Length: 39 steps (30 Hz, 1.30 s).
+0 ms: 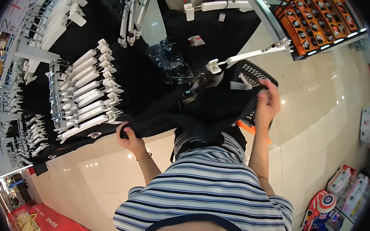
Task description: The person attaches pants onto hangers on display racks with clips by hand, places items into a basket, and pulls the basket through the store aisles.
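A black garment [211, 109], likely trousers, is stretched between my two hands in front of my waist. My left hand [131, 141], with a bracelet at its wrist, is closed around one end of the dark cloth. Up at the other end, my right hand [269, 105] pinches the cloth between thumb and fingers, slightly blurred. Just beyond it, a black perforated basket [258, 73] is partly covered by the garment. A clip hanger [250, 55] with white clips hangs from a metal rail above the basket.
To the left, a rack holds several white clip hangers [87, 88] with black clothes. Crumpled clear plastic [169, 62] lies ahead among dark clothing. An orange display shelf [314, 21] stands at the far right. Boxed goods [347, 184] and a red banner [50, 222] flank me on the tiled floor.
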Each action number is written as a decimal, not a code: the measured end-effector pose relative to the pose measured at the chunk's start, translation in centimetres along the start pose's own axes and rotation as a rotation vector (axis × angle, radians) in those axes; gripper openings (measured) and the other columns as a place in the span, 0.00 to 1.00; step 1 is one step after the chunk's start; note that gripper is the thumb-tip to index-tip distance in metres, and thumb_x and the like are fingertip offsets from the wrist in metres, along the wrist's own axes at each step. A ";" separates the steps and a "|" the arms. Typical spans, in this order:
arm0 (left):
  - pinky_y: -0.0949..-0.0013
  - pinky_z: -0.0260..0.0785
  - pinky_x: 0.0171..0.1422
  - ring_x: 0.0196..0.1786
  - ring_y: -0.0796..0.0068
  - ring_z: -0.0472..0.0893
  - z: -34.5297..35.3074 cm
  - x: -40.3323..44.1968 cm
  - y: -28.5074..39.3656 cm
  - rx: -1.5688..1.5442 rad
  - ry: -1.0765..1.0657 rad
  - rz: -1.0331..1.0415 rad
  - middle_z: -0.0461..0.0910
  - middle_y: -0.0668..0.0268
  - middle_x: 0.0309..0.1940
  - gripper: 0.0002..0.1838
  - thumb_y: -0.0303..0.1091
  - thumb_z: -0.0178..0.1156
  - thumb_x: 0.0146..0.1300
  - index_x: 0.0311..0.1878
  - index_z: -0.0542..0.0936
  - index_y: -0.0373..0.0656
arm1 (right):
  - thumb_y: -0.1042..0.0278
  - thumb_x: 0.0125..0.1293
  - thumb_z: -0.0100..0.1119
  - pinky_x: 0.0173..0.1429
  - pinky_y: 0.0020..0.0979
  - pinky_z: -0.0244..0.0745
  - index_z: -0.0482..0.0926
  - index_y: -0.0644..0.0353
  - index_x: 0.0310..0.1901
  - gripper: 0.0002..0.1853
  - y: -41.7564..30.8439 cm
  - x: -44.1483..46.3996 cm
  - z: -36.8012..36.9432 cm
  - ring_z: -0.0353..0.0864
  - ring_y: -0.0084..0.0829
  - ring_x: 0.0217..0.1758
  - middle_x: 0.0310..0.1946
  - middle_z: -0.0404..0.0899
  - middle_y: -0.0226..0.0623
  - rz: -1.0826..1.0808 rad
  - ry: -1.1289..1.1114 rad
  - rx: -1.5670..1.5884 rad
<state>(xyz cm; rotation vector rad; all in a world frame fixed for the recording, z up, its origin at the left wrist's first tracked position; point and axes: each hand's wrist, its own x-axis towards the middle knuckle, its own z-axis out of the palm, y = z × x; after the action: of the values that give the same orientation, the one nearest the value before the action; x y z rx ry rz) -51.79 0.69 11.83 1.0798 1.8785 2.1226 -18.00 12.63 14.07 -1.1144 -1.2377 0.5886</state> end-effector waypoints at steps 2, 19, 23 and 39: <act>0.74 0.62 0.43 0.33 0.74 0.70 -0.9 1.0 -0.1 -0.026 0.016 0.036 0.73 0.65 0.28 0.20 0.45 0.59 0.61 0.33 0.75 0.33 | 0.64 0.66 0.53 0.40 0.16 0.62 0.73 0.63 0.53 0.17 -0.2 0.2 -2.1 0.68 0.14 0.35 0.41 0.77 0.34 0.041 0.172 -0.122; 0.73 0.65 0.42 0.33 0.72 0.74 2.7 4.1 2.3 -0.025 -0.262 0.261 0.77 0.62 0.30 0.15 0.40 0.58 0.62 0.34 0.76 0.33 | 0.72 0.54 0.66 0.47 0.22 0.72 0.71 0.69 0.52 0.24 -7.9 -11.1 -10.6 0.76 0.22 0.41 0.41 0.78 0.38 0.522 -0.096 -0.391; 0.73 0.66 0.41 0.32 0.72 0.76 4.0 3.5 4.3 0.110 -0.312 0.364 0.79 0.61 0.30 0.11 0.35 0.58 0.62 0.35 0.77 0.35 | 0.70 0.54 0.67 0.33 0.21 0.71 0.75 0.71 0.41 0.16 -8.0 -12.8 -12.0 0.75 0.20 0.26 0.26 0.79 0.34 0.642 0.048 -0.574; 0.72 0.69 0.40 0.32 0.71 0.78 9.0 -4.6 14.9 -0.140 -0.840 0.367 0.78 0.59 0.30 0.10 0.34 0.60 0.60 0.38 0.77 0.36 | 0.76 0.59 0.57 0.38 0.26 0.79 0.72 0.63 0.41 0.09 -16.9 -14.9 -6.1 0.79 0.23 0.35 0.33 0.77 0.33 0.769 0.346 0.851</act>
<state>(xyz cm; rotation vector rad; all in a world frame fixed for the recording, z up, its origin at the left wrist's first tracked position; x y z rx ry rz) -37.83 2.35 23.11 1.9767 1.1779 1.4888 -19.89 -8.82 23.05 -0.8562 -0.1424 1.2841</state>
